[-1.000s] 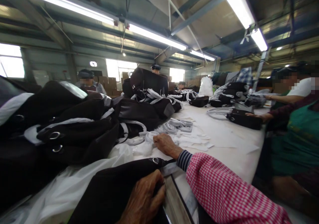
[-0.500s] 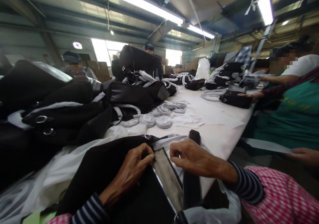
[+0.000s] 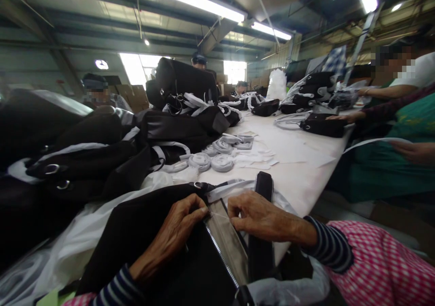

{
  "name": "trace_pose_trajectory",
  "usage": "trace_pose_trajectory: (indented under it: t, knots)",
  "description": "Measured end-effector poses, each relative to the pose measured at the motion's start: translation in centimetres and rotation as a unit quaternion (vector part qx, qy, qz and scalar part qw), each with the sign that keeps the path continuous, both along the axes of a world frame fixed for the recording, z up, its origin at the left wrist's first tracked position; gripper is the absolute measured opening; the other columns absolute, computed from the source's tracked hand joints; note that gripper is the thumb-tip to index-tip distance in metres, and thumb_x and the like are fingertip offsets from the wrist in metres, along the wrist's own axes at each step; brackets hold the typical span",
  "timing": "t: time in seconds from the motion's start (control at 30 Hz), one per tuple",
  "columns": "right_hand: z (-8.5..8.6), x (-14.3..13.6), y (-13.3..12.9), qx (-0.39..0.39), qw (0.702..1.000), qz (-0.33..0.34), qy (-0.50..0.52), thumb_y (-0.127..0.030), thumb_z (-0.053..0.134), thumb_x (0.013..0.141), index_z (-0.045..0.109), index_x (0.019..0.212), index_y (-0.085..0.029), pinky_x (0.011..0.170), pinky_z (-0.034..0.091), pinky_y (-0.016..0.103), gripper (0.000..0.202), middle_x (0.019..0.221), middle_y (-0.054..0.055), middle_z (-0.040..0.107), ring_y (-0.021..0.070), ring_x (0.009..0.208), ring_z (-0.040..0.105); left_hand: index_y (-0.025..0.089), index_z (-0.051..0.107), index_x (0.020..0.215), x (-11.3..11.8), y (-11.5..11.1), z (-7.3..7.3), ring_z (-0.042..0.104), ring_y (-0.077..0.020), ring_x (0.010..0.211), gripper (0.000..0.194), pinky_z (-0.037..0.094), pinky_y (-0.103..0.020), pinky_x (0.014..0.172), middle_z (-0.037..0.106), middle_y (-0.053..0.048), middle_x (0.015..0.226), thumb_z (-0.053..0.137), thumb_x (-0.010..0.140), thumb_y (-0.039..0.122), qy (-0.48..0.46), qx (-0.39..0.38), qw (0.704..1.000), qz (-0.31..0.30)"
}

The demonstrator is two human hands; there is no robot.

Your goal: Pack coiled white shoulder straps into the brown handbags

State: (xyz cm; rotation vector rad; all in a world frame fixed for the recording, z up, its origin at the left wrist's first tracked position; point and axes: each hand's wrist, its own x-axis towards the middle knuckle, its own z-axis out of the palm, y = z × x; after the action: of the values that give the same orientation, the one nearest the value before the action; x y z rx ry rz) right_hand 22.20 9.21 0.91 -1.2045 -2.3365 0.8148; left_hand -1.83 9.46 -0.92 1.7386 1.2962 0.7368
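A black bag (image 3: 136, 233) lies open in front of me, its beige lining (image 3: 226, 233) showing beside a silver zipper (image 3: 220, 251). My left hand (image 3: 180, 224) is closed in a pinch at the upper end of the zipper edge. Just across the opening, my right hand (image 3: 254, 215) is also closed, thumb against fingers, over the lining's right edge. Thin pale threads seem to run between the two hands. A black strap (image 3: 263, 190) passes beneath my right wrist, and a handle wrapped in white (image 3: 288, 292) curves at the bottom.
Black bags (image 3: 102, 156) are piled on the left. Rolled white-wrapped straps (image 3: 222, 162) and paper scraps lie on the white table (image 3: 292, 161). At the right, a person's hand touches a black bag (image 3: 322, 124), and another hand (image 3: 416, 152) holds a white strip.
My right hand has moved slightly left and my left hand slightly up. At the right, a person's hand has risen with the white strip. The view has shifted a little.
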Motion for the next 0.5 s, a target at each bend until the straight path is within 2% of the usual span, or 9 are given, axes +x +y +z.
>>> trace_pose_trajectory:
  t: [0.3, 0.5]
  knots:
    - [1.1, -1.2, 0.7, -0.010, 0.998, 0.008, -0.058, -0.009, 0.063, 0.075, 0.059, 0.070, -0.016, 0.066, 0.035, 0.025, 0.009, 0.070, -0.001, 0.061, 0.0121, 0.068, 0.052, 0.018, 0.062, 0.086, 0.1, 0.1, 0.0, 0.051, -0.0188, 0.077, 0.030, 0.038, -0.029, 0.067, 0.058, -0.001, 0.080, 0.055, 0.091, 0.046, 0.001, 0.009, 1.000, -0.011]
    - [0.1, -1.5, 1.5, -0.008, 0.998, 0.006, -0.056, -0.010, 0.061, 0.073, 0.060, 0.072, -0.016, 0.061, 0.030, 0.025, 0.006, 0.069, -0.002, 0.058, 0.0116, 0.065, 0.048, 0.017, 0.064, 0.085, -0.4, 0.5, -0.4, 0.051, -0.0167, 0.075, 0.027, 0.039, -0.027, 0.068, 0.058, 0.000, 0.081, 0.063, 0.088, 0.044, -0.041, -0.014, 0.997, -0.061]
